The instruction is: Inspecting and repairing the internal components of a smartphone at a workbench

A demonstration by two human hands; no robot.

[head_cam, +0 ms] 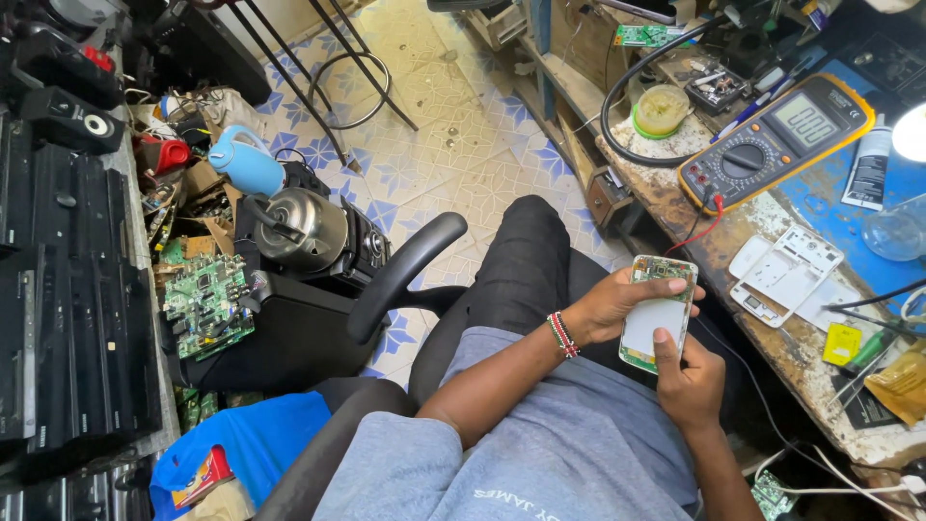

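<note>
I hold a small opened device [657,315] over my lap: a green circuit board with a white rectangular battery on it. My left hand [617,303], with a beaded bracelet at the wrist, grips its left edge from behind. My right hand [687,378] holds its lower end, thumb pressed on the white battery. A white plastic back cover [786,274] lies on the worn workbench just to the right of the device.
A yellow multimeter [776,142] with red and black leads sits on the bench [733,253]. A round tub [661,108], a black cable and small tools lie around it. On the left are a chair armrest [405,275], a metal kettle [301,230], circuit boards [204,304] and stacked black electronics [68,318].
</note>
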